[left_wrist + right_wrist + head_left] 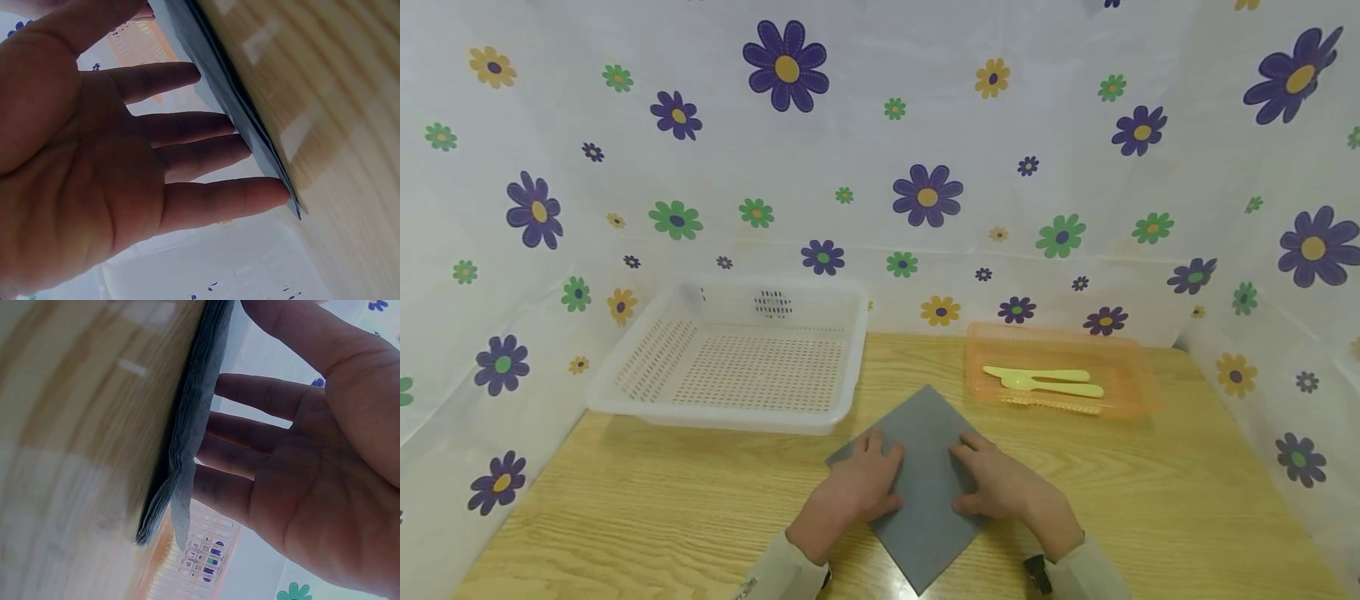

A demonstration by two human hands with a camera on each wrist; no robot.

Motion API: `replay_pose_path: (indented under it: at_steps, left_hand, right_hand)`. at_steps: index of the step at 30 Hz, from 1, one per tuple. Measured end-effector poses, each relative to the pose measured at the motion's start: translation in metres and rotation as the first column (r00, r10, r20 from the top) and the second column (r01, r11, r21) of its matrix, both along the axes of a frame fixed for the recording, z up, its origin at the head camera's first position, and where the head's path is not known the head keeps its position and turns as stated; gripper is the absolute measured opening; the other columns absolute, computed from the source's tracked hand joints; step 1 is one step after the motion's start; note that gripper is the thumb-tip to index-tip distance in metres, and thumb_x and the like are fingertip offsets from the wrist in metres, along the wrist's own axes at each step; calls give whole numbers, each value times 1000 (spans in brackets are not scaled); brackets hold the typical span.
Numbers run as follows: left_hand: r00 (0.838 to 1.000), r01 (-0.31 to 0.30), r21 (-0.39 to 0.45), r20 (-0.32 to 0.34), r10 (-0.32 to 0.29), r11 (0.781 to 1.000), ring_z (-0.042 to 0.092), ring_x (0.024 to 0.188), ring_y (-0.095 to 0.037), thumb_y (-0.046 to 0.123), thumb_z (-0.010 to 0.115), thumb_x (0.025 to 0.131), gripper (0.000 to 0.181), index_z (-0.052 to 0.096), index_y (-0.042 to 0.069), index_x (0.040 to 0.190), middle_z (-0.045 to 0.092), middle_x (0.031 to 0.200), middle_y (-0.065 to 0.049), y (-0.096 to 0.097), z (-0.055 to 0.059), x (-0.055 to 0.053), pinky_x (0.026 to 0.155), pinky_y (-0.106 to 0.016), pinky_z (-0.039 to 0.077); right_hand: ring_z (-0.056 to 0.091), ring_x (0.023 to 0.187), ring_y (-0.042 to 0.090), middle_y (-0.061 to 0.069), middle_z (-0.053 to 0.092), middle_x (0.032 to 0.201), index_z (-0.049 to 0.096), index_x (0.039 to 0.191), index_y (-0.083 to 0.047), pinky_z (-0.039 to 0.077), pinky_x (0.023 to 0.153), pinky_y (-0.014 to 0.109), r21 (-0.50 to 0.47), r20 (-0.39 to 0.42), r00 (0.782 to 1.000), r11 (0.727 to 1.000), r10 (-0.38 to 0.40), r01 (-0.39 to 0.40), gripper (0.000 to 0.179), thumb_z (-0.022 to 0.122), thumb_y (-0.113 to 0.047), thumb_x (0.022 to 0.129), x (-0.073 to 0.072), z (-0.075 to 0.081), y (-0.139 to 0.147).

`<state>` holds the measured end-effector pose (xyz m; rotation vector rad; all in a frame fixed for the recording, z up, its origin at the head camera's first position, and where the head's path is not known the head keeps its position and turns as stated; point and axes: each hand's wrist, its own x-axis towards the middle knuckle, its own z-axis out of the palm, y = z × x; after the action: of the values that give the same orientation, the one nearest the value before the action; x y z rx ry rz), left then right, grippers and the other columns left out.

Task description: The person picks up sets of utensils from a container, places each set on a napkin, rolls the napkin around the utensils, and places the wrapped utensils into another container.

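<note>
A grey folded napkin (928, 467) lies on the table like a diamond, one corner toward me. Its edge shows several thin layers in the right wrist view, with the top layer (181, 512) drooping loose at one corner. My left hand (865, 482) rests on its left side, fingers spread and fairly straight. On the right side, my right hand (1000, 482) touches it the same way. Both wrist views show bare palms, with fingertips on the napkin's upper face and nothing gripped.
A white perforated basket (730, 418) stands at the back left. At the back right, an orange tray (1123, 360) holds a yellow knife (1060, 375) and a yellow spoon (1018, 382). Flower-printed sheeting (850, 150) encloses the wooden table (1180, 483) behind and on both sides.
</note>
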<state>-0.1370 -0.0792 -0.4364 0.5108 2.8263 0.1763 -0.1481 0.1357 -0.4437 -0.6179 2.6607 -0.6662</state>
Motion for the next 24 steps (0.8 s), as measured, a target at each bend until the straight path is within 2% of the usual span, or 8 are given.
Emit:
replay_pose_path:
  at_steps: [10,18,24]
  left_hand:
    - [1000,-5,-1,-7,5,1000,39,135,-45,33,78,85,61,52,6,134,39,144,-28,2,0,2,78,-69,50]
    - [1000,-16,-10,8,16,1000,38,136,-45,33,78,86,62,52,6,135,39,145,-28,3,0,5,79,-66,51]
    - [1000,-10,-14,-29,9,1000,41,133,-45,33,79,85,60,53,5,131,41,141,-30,3,0,6,74,-61,54]
  right_hand:
    - [37,140,42,24,34,155,51,139,4,36,110,52,-11,14,1000,1000,-8,8,72,84,-20,80,0,1,0]
    - [39,139,43,25,34,154,51,139,5,37,109,52,-19,2,1000,1000,10,-10,72,84,-19,80,2,-1,1]
    - [37,139,43,26,34,154,50,139,6,35,111,51,-24,-9,1000,999,21,-22,71,83,-17,81,-2,-2,2]
